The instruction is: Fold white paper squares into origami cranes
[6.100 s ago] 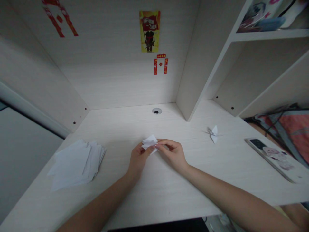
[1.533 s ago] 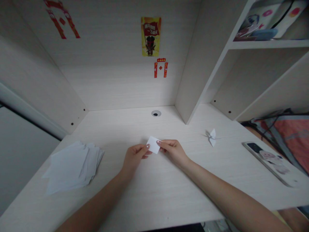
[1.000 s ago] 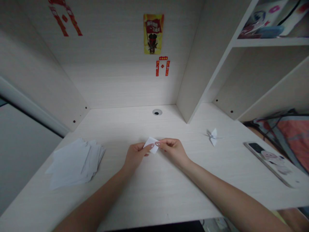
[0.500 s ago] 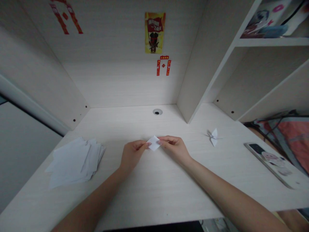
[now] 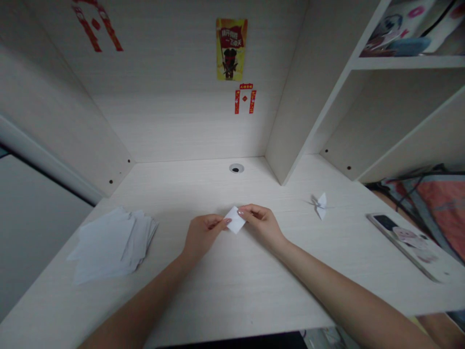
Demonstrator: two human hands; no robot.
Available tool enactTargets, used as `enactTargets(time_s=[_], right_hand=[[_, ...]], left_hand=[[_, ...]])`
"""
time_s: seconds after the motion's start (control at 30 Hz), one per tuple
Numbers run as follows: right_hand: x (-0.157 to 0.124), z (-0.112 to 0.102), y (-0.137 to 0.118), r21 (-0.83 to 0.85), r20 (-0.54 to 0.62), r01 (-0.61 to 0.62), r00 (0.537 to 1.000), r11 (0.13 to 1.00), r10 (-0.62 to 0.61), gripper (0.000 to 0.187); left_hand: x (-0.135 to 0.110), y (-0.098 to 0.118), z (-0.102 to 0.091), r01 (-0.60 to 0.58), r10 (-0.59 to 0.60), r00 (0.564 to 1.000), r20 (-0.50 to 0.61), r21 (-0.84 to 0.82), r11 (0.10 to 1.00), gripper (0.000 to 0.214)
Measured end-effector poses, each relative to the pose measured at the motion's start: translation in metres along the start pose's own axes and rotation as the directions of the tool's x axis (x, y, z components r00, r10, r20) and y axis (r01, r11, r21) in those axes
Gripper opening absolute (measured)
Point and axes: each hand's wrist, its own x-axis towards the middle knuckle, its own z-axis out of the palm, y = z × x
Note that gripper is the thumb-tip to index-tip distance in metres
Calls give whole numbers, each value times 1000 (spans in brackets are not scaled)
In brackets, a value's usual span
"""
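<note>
Paper piece (image 5: 236, 224) between paper stack (image 5: 109, 247), left on the desk (image 5: 210, 300), and phone (image 5: 407, 248), right (paper figure (image 5: 321, 207) nearer the phone).

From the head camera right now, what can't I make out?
All in the head view:
- White paper: underside faces away; edges covered by fingers of the left hand and right hand.
- Paper stack: sheet count, hidden by overlap.
- Phone: screen, face down.
- Upper-left red decoration: top cut off by the frame.
- Shelf items: blurred, cropped.
</note>
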Motion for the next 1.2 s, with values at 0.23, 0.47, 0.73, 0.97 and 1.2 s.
enactTargets(time_s=[0.23,0.47,0.73,0.97,1.2], right_hand=[[-2,3,4,119,-49,-5,999,993,11,20],[-3,5,2,119,-32,-5,999,993,9,21],[-6,8,3,175,-85,-24,996,984,39,23],[-1,4,-1,163,-123,-74,988,984,95,26],[2,0,2,27,-117,-79,990,996,82,30]], left_hand=[[-1,1,2,-6,7,999,36,-23,1000,26],[1,-6,4,-30,32,998,57,-42,999,28],[-2,-2,7,-22,26,994,110,-33,999,29],[2,-2,5,23,-16,998,66,-106,994,28],[8,-6,6,160,-186,982,-37,-369,916,29]])
